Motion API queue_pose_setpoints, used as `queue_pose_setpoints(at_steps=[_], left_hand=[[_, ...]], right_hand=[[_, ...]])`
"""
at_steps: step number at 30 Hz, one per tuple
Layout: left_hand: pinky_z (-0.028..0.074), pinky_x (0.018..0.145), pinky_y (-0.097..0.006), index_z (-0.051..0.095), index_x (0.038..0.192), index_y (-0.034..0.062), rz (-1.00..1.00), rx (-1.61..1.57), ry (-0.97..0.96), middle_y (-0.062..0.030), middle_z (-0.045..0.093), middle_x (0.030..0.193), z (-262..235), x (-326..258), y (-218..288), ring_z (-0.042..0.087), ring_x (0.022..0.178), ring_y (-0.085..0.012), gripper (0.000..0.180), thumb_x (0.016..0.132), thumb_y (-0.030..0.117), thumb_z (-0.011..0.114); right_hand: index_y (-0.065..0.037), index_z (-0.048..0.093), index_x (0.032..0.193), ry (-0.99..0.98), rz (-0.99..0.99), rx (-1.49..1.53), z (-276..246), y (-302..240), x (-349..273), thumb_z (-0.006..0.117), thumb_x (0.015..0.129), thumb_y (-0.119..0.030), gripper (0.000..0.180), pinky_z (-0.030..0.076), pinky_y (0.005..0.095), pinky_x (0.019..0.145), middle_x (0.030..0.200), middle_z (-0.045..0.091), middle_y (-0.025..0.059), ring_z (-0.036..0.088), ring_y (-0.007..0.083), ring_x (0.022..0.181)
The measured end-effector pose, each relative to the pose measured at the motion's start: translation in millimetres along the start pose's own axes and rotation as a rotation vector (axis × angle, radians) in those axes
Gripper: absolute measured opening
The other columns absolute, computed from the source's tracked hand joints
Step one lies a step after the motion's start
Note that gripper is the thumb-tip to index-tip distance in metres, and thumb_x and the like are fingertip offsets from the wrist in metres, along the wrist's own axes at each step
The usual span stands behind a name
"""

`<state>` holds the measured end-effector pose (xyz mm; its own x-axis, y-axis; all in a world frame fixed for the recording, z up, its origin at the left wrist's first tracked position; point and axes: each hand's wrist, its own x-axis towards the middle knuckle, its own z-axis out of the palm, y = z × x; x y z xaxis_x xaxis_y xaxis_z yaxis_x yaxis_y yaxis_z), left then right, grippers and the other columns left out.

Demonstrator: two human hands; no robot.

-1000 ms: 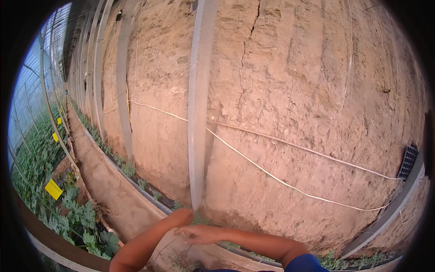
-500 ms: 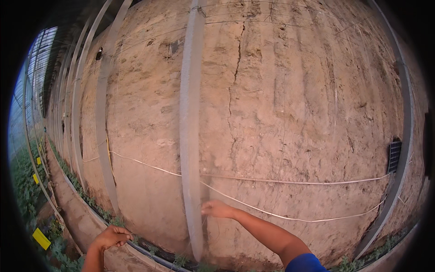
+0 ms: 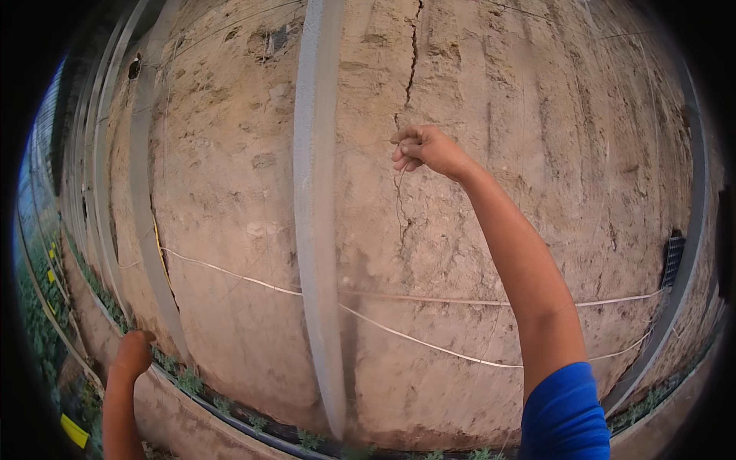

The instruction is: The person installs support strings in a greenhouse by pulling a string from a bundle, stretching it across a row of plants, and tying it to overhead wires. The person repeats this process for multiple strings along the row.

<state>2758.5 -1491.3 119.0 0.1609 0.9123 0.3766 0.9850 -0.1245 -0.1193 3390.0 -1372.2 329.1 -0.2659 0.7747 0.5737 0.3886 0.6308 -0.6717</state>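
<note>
My right hand (image 3: 418, 149) is raised in front of the cracked earthen wall, its fingers pinched together on a thin string (image 3: 399, 201). A loose length of that string dangles below the fingers, and a fine strand seems to run off leftward. Low on the left, my left hand (image 3: 134, 351) is closed near the row of small green plants (image 3: 188, 381) at the wall's foot. Its fingertips are turned away, so whatever it grips is hidden. Between the two hands stands a grey concrete post (image 3: 316, 192).
Two pale hoses (image 3: 429, 350) sag across the wall (image 3: 491, 230). A black seedling tray (image 3: 673, 261) hangs by the right-hand post (image 3: 694, 207). A dark pipe (image 3: 230, 420) follows the plants. Beside the path at left are leafy crops and a yellow card (image 3: 74, 432).
My right hand has risen from beside the post's lower part to high in front of the wall crack. My left hand has shifted left and slightly up, and the view has moved a little.
</note>
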Motion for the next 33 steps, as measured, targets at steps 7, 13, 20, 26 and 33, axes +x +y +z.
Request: queue_pose_setpoints(at_steps=[7,13,20,26,33], left_hand=[[0.049,0.069,-0.029,0.058,0.119,-0.0002,0.281,-1.085,0.171,-0.0139,0.066,0.091,-136.0,205.3,253.8,0.057,0.073,-0.0142,0.033,0.088,0.011,0.063],[0.034,0.044,-0.018,0.062,0.093,0.0028,0.278,-1.659,-0.355,-0.0026,0.058,0.065,-195.3,297.8,283.9,0.046,0.048,-0.0051,0.015,0.089,0.017,0.064],[0.032,0.042,-0.019,0.063,0.089,0.0025,0.206,-1.693,-0.051,0.0001,0.056,0.061,-233.1,351.7,192.2,0.044,0.047,-0.0042,0.014,0.09,0.016,0.061],[0.036,0.043,-0.019,0.064,0.102,-0.0006,0.329,-1.379,-0.011,-0.0008,0.059,0.063,-249.2,389.6,198.2,0.048,0.047,-0.0046,0.02,0.09,0.015,0.061],[0.041,0.049,-0.025,0.067,0.096,0.0016,0.54,-1.268,0.142,-0.0035,0.061,0.07,-219.2,449.4,258.3,0.053,0.057,-0.0101,0.012,0.088,0.007,0.059]], right_hand=[[0.0,0.066,0.095,-0.33,-0.126,-0.111,26.4,-62.3,84.8,0.056,0.09,-0.006,0.012,0.049,0.0235,0.059,0.081,0.068,0.0051,0.065,0.0104,0.074],[-0.001,0.067,0.092,-0.091,-0.386,-0.486,-0.9,-82.3,149.3,0.062,0.084,-0.005,0.01,0.049,0.0265,0.061,0.078,0.067,0.0052,0.062,0.0113,0.068],[-0.009,0.071,0.087,0.581,-0.444,-1.145,-127.3,-55.9,188.6,0.066,0.078,-0.011,0.011,0.05,0.0343,0.061,0.073,0.067,0.0094,0.066,0.0222,0.068],[0.0,0.068,0.087,0.589,0.019,-0.474,-125.2,-76.3,217.5,0.064,0.084,-0.013,0.014,0.046,0.0288,0.048,0.066,0.064,0.0079,0.061,0.0141,0.052],[0.001,0.065,0.092,0.331,-0.125,-0.182,-61.8,-103.6,249.8,0.058,0.09,-0.011,0.014,0.043,0.0224,0.044,0.067,0.065,0.0055,0.059,0.0089,0.051]])
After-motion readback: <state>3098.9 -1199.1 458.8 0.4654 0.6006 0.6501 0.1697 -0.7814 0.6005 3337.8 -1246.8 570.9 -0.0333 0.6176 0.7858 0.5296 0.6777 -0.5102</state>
